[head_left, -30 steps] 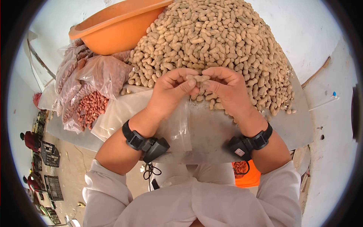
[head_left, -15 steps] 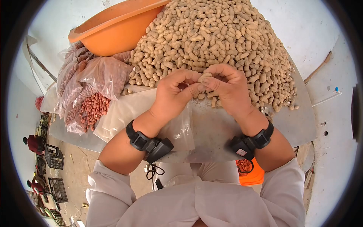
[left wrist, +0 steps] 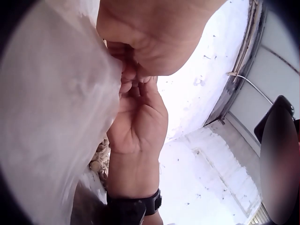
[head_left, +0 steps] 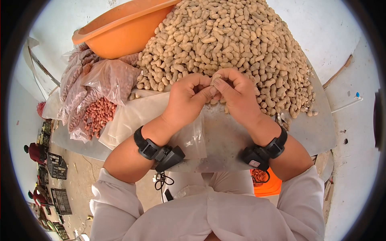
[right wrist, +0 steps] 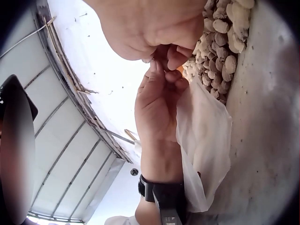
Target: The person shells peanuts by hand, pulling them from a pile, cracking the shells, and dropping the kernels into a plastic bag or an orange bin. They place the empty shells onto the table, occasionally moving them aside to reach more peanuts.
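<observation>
1. Beneath everything, we are seeing a grey metal table.
2. A peanut, mostly hidden, is being pinched by the fingertips of the left hand and right hand, over the near edge of the peanut heap.
3. Only the head view is showing us red kernels; the right wrist view is adding a panelled ceiling.
4. Since half a second ago, the right thumb is covering more of the peanut.

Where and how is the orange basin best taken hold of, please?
Probably by the near rim of the orange basin, toward its left end, coming from the near side and hooking underneath: the rim flares outward there, whereas the peanut pile crowds the basin's right side.
</observation>
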A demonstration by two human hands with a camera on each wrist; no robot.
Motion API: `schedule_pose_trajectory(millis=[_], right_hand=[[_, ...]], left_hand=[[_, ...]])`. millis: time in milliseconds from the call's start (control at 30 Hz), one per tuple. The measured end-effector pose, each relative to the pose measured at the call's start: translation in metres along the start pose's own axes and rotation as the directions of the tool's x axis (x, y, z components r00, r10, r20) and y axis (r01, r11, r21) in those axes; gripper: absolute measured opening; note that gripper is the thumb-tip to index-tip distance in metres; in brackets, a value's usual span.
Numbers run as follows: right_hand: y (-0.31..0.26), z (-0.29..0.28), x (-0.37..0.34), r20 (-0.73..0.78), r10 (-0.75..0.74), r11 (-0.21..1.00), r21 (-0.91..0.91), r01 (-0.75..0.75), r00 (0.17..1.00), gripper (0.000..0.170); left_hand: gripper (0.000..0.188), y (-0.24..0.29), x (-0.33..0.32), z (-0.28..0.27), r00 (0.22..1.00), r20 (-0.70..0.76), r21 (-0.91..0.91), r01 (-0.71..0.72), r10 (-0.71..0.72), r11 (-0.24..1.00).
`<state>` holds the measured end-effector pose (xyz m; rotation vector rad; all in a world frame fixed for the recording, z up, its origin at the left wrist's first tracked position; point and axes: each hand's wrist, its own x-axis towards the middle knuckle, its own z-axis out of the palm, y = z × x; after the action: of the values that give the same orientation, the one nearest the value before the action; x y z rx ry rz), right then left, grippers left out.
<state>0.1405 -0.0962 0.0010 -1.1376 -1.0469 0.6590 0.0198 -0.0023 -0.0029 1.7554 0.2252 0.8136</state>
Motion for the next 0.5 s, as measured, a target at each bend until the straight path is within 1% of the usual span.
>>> schedule_pose_trajectory(millis=[100,200,233,300,333,400,500], right_hand=[[0.003,0.000,0.000,-0.018,0.034,0.999,0.031,-0.033,0.999,0.014],[0.006,0.003,0.001,-0.055,0.091,0.991,0.106,-0.085,0.994,0.014],[0.007,0.003,0.001,-0.067,0.116,0.985,0.138,-0.105,0.991,0.014],[0.010,0.002,0.003,-0.039,0.163,0.955,0.258,-0.147,0.986,0.014],[0.011,0.002,0.003,-0.023,0.184,0.934,0.317,-0.167,0.983,0.014],[0.012,0.003,0.003,-0.020,0.188,0.910,0.379,-0.167,0.982,0.013],[0.015,0.003,0.003,-0.011,0.187,0.884,0.438,-0.163,0.982,0.014]], left_hand=[[0.007,-0.003,0.001,-0.001,1.000,0.020,0.021,-0.006,0.006,1.000],[0.009,0.002,0.001,-0.002,0.997,0.063,-0.032,0.040,-0.038,0.999],[0.009,0.001,0.002,-0.002,0.997,0.051,-0.077,0.062,-0.058,0.995],[0.009,-0.004,0.004,-0.002,0.995,0.029,-0.165,0.101,-0.097,0.981],[0.008,-0.006,0.006,-0.003,0.995,0.035,-0.162,0.103,-0.098,0.981],[0.007,-0.010,0.007,-0.006,0.994,0.047,-0.158,0.110,-0.104,0.981],[0.008,-0.013,0.007,-0.006,0.981,0.078,-0.297,0.194,-0.178,0.935]])
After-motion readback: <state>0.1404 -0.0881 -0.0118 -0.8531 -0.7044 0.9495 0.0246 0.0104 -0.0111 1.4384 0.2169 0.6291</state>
